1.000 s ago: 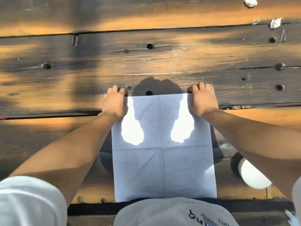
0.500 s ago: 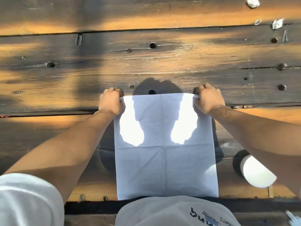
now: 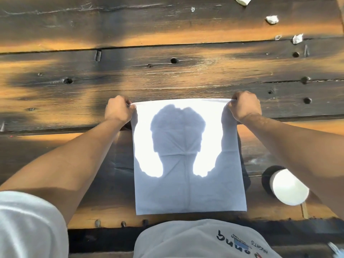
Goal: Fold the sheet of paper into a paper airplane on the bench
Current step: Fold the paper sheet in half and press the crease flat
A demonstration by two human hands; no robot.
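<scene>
Change since half a second earlier: the far edge of the sheet of paper (image 3: 188,192) had come up off the desk (image 3: 167,75), where before it lay flat; the shadow of a head now fell wholly on the paper instead of partly on the wood.

Sheet of paper: white, creased down the middle and across, with fainter diagonal creases meeting near the centre. Near edge lay at the front of the desk, close to the person's body; far edge raised and curling slightly. Sunlit patches either side of the head shadow.

Left hand (image 3: 118,109): fingers curled, pinching the far left corner of the sheet.

Right hand (image 3: 243,106): fingers curled, pinching the far right corner. The fingertips were hidden behind the knuckles, so the exact hold could not be made out.

Desk: dark, weathered wooden planks with bolt holes and orange sunlit bands.

White round object (image 3: 289,189): at the right of the sheet, near the right forearm, possibly a cup or roll lying on its side.

Scraps (image 3: 272,19): small white bits at the far right of the desk, well apart from the sheet.

Clothing: white shirt (image 3: 195,241) with dark lettering, at the lower edge.
</scene>
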